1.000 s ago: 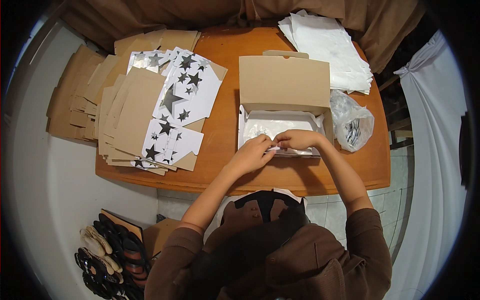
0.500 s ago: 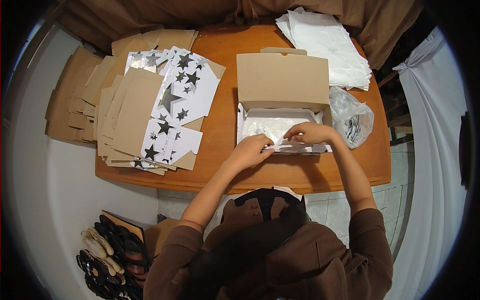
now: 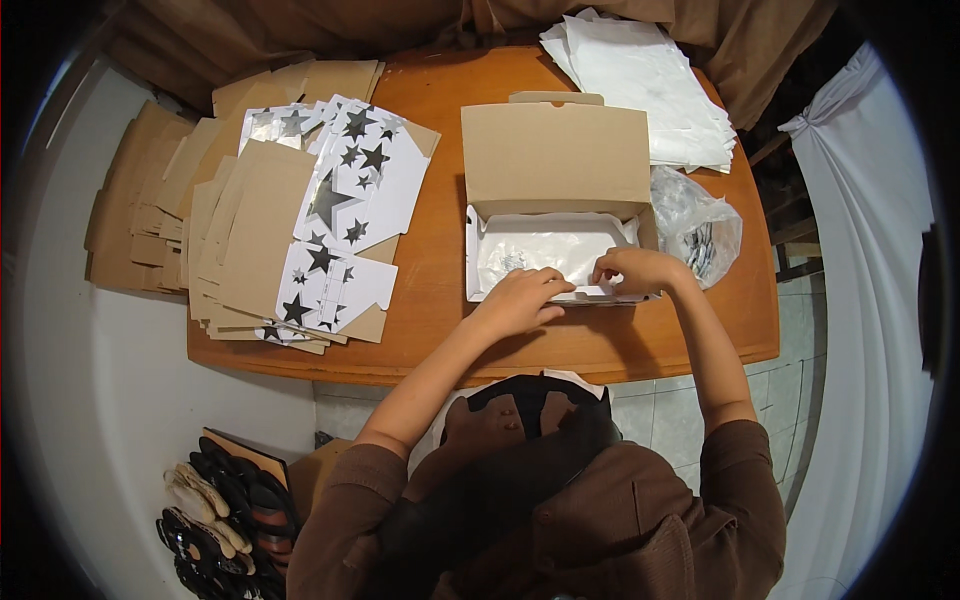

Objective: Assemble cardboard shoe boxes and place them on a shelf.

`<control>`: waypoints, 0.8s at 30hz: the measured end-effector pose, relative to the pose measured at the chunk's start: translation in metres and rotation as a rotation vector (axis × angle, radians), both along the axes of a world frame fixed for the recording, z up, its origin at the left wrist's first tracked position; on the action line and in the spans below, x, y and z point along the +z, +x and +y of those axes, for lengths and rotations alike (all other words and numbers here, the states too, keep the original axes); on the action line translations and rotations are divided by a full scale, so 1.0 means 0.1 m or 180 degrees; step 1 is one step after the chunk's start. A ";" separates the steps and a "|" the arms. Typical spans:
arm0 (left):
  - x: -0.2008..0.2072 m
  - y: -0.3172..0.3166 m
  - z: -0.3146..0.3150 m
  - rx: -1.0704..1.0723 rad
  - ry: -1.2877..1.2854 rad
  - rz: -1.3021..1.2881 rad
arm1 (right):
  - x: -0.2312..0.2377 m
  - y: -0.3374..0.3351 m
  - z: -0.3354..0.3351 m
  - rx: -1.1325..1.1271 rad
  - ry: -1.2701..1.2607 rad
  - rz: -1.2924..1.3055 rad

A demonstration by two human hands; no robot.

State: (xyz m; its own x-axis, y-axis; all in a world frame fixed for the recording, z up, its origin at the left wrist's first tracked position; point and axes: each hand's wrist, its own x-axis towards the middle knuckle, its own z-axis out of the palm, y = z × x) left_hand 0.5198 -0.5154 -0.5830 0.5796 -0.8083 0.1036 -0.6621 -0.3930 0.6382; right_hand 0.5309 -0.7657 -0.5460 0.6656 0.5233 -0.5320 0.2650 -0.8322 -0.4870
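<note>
A cardboard box (image 3: 556, 155) stands on the table with its brown lid raised at the back and its inside white. Thin white paper (image 3: 560, 243) lines the inside and comes up along the walls. My left hand (image 3: 522, 300) is closed over the front wall, fingers on top and thumb on the outer side. Inside the front right part of the box, my right hand (image 3: 638, 272) has its fingers bent down and pressed together at the paper's edge. Its fingertips are partly hidden, so the exact hold is hard to see.
Flattened brown cardboard and star-printed white blanks (image 3: 345, 200) are piled at the left. A stack of white paper sheets (image 3: 645, 90) lies at the back right. Beside the box sits a clear plastic bag (image 3: 697, 230) with small items. Sandals (image 3: 235, 510) stand below the table at left.
My right hand has shifted a little right along the front of the box, and its fingers have drawn together. My left hand has slid slightly right along the front wall.
</note>
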 end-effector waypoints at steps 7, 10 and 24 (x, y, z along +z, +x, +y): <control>-0.09 0.00 0.04 0.0005 0.0070 0.0043 | 0.15 -0.10 0.05 -0.0440 -0.0111 -0.0138; -0.10 -0.01 0.05 0.0081 -0.0044 0.0014 | 0.23 -0.24 0.04 -0.0534 -0.0145 -0.0308; -0.11 0.05 0.07 0.0296 -0.0104 -0.0001 | 0.14 -0.39 0.03 -0.0634 0.0132 -0.1017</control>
State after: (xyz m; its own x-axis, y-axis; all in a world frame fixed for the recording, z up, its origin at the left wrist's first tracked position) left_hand 0.5253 -0.5089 -0.5944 0.6518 -0.7473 0.1292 -0.6240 -0.4316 0.6515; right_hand 0.4915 -0.7628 -0.5322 0.8855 0.3836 -0.2624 0.2438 -0.8641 -0.4403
